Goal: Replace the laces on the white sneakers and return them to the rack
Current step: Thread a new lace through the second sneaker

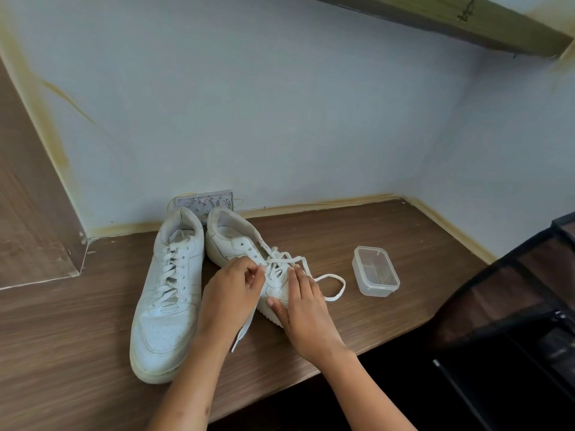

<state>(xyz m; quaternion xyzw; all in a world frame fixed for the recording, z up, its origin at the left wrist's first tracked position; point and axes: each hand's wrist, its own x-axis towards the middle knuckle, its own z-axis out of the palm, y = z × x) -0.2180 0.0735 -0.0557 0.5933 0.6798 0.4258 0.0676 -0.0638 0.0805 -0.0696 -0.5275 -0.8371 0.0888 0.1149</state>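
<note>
I am seeing the left hand reaching in from the lower edge, forearm angled up and to the right, its fingers curling in and pinching a strand of the white lace at the side of the right-hand sneaker. The right hand is lying over the front of that same shoe, fingers fairly straight and pressing down on the upper, thumb stretching left along the sole; it is gripping nothing that I can make out. The lace is trailing in a loose loop to the right and one end is hanging down between the wrists. The other sneaker, fully laced, is standing just beside it on the wooden tabletop, heels toward the wall. A clear plastic container is sitting near the loop, and a dark rack is showing at the right edge.
</note>
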